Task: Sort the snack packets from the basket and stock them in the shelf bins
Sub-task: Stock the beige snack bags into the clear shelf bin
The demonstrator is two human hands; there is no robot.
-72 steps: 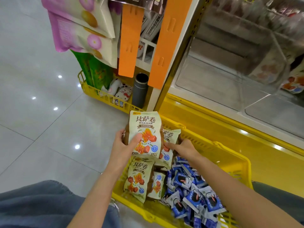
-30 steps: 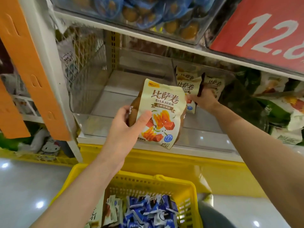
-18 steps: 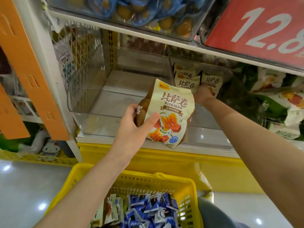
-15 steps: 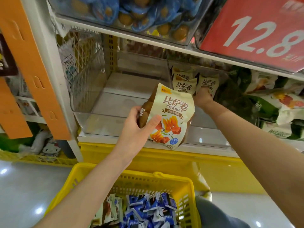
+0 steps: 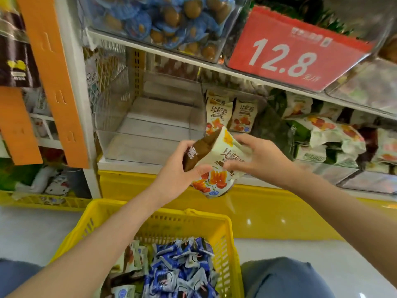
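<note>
packet [image 5: 217, 178]: fingers of left hand [image 5: 171, 179] and right hand [image 5: 262, 157] both grasping it; free left once right holds firm, then stand it by shelved packets [image 5: 219, 112] beyond.

We wear blue-grey denim trousers [image 5: 285, 278], showing over both knees at the bottom corners; our left hand [image 5: 174, 177], right hand [image 5: 257, 157] and forearms [image 5: 103, 239] are bare.

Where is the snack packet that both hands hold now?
Head view, centre: the snack packet sits between the left hand and right hand, in front of the clear shelf bin, above the yellow basket.
</note>
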